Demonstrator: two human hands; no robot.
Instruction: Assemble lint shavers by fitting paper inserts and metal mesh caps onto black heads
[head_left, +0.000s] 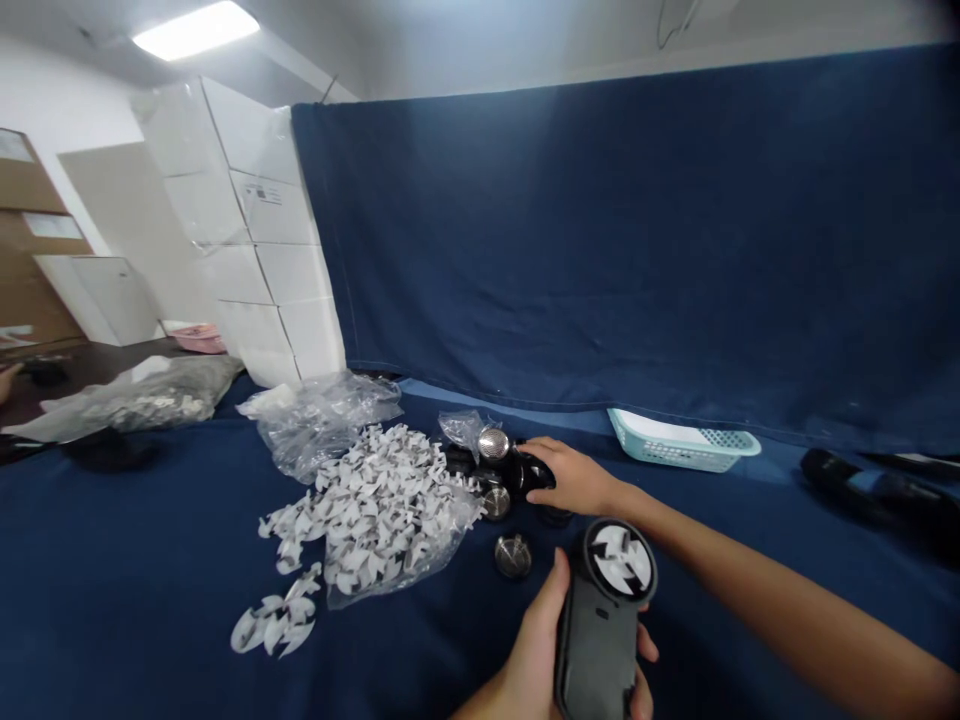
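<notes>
My left hand [534, 640] is wrapped round a dark grey device [600, 645], whose round black-rimmed head holds a white bladed piece [622, 560]. Farther back, my right hand [574, 474] reaches in from the right, its fingers curved over a black part [529, 474] in a small cluster of dark items. Beside those fingers sits a round silver mesh cap [493, 444]. Two round metal discs lie nearer me, one [496, 503] by the cluster and one [513, 556] on the blue cloth. A big heap of white bladed pieces [382, 490] spreads on clear plastic to the left.
A clear plastic bag [322, 420] lies behind the heap. A pale teal basket [682, 445] stands at the back right, and black objects [877, 495] lie at the far right. White boxes [262, 240] are stacked at the back left, beside a hanging blue cloth [600, 230].
</notes>
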